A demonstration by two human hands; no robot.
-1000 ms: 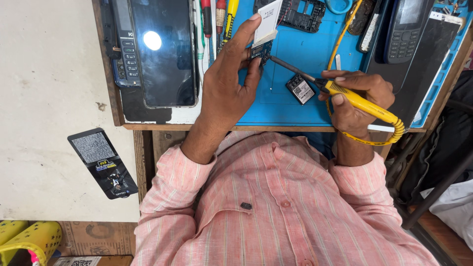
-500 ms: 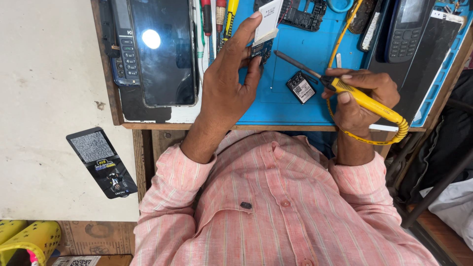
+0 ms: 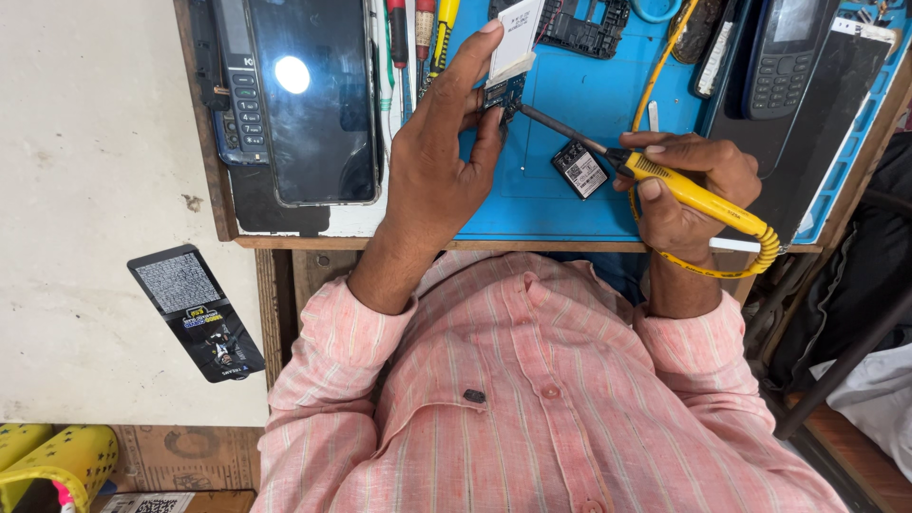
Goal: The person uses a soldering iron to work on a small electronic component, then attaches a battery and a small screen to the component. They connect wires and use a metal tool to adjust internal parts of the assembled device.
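circuit board (image 3: pixel 503 92) | L hand (image 3: pixel 442 157) pinches it | R hand (image 3: pixel 689 185) grips soldering iron (image 3: pixel 665 180) | blue mat (image 3: pixel 570 204)

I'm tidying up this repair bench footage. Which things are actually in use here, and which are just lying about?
In use:
left hand pinching the small circuit board
right hand holding the yellow soldering iron, tip at the board

Lying about:
smartphone
keypad phone
small chip module
screwdrivers
black card
blue mat
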